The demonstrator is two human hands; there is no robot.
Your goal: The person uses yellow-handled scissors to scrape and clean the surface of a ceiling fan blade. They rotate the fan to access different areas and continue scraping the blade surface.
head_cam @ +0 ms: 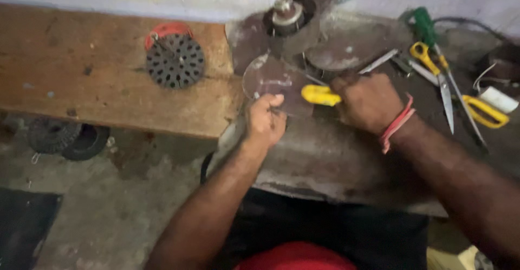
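1. The left hand (265,122) is clenched on the edge of a dusty brown fan blade (273,81), which lies on the grey tabletop (346,156) below the fan's hub (287,14).
2. The right hand (368,103) is closed around a yellow-handled tool (319,95), its tip hidden near the blade.
3. Yellow scissors (460,94) and a green-handled tool (423,26) lie just beside the right wrist; a black perforated disc (175,60) rests on the wooden bench (81,80).
4. Risk, as I judge it: if the tool slips off the dusty blade it could jab the left fingers (273,103), which sit very near it.
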